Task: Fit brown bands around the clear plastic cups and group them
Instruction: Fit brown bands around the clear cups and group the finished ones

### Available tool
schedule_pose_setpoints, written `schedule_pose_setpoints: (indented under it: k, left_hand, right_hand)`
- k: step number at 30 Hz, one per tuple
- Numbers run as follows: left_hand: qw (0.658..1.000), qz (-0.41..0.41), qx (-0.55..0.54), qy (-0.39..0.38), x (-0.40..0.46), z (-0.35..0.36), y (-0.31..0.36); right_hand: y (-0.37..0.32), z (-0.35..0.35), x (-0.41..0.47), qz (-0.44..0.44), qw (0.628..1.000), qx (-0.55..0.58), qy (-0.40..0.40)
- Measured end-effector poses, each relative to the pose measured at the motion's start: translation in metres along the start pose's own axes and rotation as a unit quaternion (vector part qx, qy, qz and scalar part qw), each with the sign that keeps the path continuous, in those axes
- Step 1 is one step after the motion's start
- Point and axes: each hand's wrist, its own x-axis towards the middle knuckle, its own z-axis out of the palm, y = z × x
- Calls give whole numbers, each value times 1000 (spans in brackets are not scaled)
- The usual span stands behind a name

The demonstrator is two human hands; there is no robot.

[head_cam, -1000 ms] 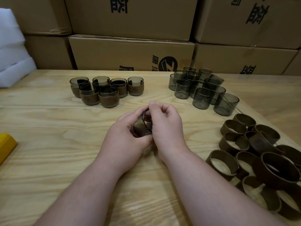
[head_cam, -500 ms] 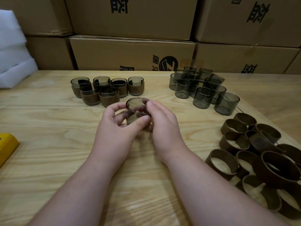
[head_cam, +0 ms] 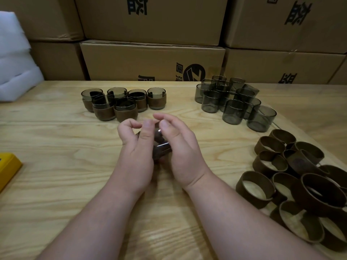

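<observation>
In the middle of the light wooden desk [head_cam: 56, 147] the left hand [head_cam: 135, 152] and the right hand [head_cam: 180, 149] hold between them one smoky clear plastic cup [head_cam: 159, 147], with the fingers of both curled around it. The cup seems to lie tilted, its axis pointing away from the person, but the palms hide most of it and I cannot tell if a band is already on it. The group of finished cups with brown bands [head_cam: 122, 104] stands just beyond the left hand, toward the far edge, so the left hand is nearer to it. The bare smoky cups [head_cam: 234, 104] stand at the far right. The loose brown bands [head_cam: 300, 184] lie along the right edge, partly cut off.
</observation>
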Motion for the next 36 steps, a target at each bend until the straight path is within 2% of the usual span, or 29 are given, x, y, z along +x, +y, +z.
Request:
schedule_pose_setpoints:
  k: [5,11,19,23,27,30,32,36]
  left_hand:
    - [999,13,-23,32,0,1,7]
    - [999,35,-25,-19,-3,7,7]
    - [998,24,-54,-37,-5,8,7]
    - [997,10,-58,-58,-9,10,8]
    - [997,4,-41,-67,-12,11,7]
    - [1000,7,-19,-17,-11,13,7]
    - [999,17,-11,33,-9,12,5]
    - [995,40,11,93,-5,9,4]
  right_hand:
    - [-1,5,0,-18,1000,-11,-2]
    - [-1,3,0,-28,998,1,60]
    - [-4,-2,2,-23,997,37,69]
    - [-6,-4,3,7,991,55,121]
    - [-4,-3,5,7,981,18,191]
    - [-5,-3,6,12,974,-3,224]
    - [-3,-1,6,13,975,-38,219]
    - [3,5,3,-12,982,-141,125]
